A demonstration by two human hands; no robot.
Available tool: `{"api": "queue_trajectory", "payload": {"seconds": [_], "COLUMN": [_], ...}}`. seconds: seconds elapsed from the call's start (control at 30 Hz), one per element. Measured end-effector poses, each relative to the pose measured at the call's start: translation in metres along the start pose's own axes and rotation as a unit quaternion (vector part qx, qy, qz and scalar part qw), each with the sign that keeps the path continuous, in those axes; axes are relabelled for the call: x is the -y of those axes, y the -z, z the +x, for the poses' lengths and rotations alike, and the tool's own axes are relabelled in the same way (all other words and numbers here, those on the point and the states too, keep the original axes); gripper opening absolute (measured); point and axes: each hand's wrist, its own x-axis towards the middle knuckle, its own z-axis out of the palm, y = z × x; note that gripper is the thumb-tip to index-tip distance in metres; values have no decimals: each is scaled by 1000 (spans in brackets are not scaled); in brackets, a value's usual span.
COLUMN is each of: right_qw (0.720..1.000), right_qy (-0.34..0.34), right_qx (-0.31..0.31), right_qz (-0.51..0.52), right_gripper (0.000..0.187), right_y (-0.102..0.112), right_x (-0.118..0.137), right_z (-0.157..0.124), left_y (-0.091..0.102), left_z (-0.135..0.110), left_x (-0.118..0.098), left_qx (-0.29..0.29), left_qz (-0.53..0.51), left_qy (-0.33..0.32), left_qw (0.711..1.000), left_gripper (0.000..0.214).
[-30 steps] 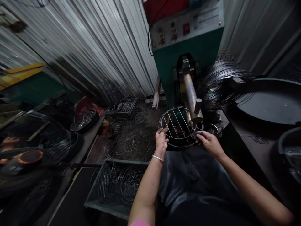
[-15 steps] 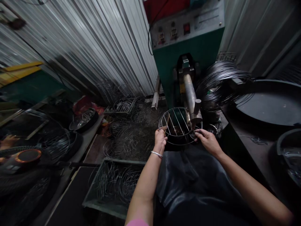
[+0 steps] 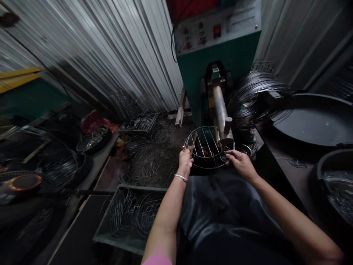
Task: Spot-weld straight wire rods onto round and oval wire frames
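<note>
A round wire rack (image 3: 207,142) with several parallel bars and a double ring lies level under the metal arm (image 3: 220,105) of a green spot welder (image 3: 189,71). My left hand (image 3: 185,162), with a bangle at the wrist, pinches the ring at its left side. At the right side, my right hand (image 3: 242,163) is closed with fingertips at the ring, just beside the welder's tip (image 3: 223,148). Whether it grips the ring itself or a small wire part there is too dark to tell. A small orange spark glows by my left fingers.
A green crate (image 3: 121,239) of wire parts stands at lower left, with loose wire rings (image 3: 150,169) behind it. Coiled wire (image 3: 256,92) hangs right of the welder. A wide dark pan (image 3: 317,117) and a black tub (image 3: 320,176) sit on the right.
The whole view has shifted slightly, so the scene sits a little further left. A small spark shows by my left hand. Both hands keep their places at the rack.
</note>
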Motion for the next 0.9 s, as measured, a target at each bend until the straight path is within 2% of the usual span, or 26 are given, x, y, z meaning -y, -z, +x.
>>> {"api": "queue_trajectory", "payload": {"seconds": [0.13,0.23,0.3,0.37,0.4,0.47,0.57,0.8,0.9], "right_qw": [998,995,994,985,980,979,982,986,978], "right_qy": [-1,-33,-90,-165,-190,-193,-173,-134,-160], "right_qx": [-60,-93,-63,-8,-1,-26,-62,-47,-61], "right_qz": [37,10,-26,-49,-55,-54,-39,-86,-119], "right_gripper": [45,47,43,37,35,32,31,40,38], "right_y": [19,45,60,69,71,73,73,71,68], "right_x": [-4,-31,-60,-90,-102,-120,-127,-128,-132], "right_z": [-10,-30,-49,-69,-79,-94,-107,-114,-108], "left_y": [-1,-2,-2,-3,-3,-3,-4,-1,4], "left_z": [-3,-5,-7,-7,-8,-7,-4,5,5], "left_x": [0,-3,-5,-6,-7,-6,-4,0,5], "left_qx": [-4,3,6,7,9,13,16,-3,-2], "left_qz": [0,2,2,3,4,4,4,15,3], "left_qy": [1,4,2,-4,-6,-4,10,24,18], "left_qw": [1000,1000,1000,1000,1000,1000,1000,1000,1000], "left_gripper": [12,11,13,15,16,18,19,12,12]}}
